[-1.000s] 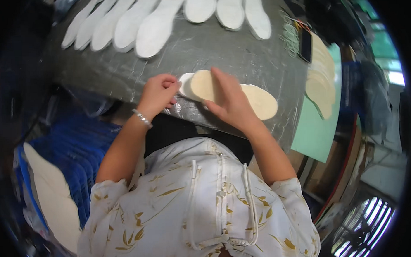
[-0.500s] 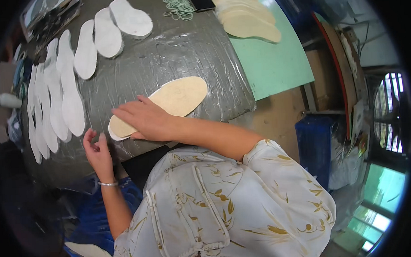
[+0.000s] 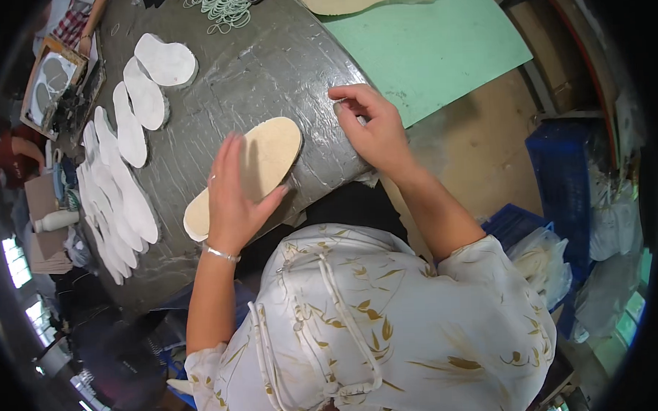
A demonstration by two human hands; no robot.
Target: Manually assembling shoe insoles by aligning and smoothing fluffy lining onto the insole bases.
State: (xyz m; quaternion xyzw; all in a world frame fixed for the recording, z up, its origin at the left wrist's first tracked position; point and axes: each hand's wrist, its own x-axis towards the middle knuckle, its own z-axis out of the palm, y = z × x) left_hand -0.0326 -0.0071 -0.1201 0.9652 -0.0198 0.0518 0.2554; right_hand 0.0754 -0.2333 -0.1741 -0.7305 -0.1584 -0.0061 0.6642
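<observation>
Cream-coloured and flat, a sole-shaped insole (image 3: 273, 148) lay atop a white layer (image 3: 193, 233) on our grey, plastic-covered table (image 3: 266, 70), under our spread, ungripping left hand (image 3: 232, 201); our right hand (image 3: 377, 131) (loosely curled, apparently empty) was apart. A sideways nudge, we judged, could have misaligned both.

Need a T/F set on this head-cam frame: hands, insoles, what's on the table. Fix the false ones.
1. The left hand is over the beige insole. True.
2. The right hand is pressing on that insole. False: it is apart from it, to its right, near the green sheet.
3. White insoles lie left of the beige one on the table. True.
4. The bracelet is worn on the person's right side. False: on the left.
</observation>
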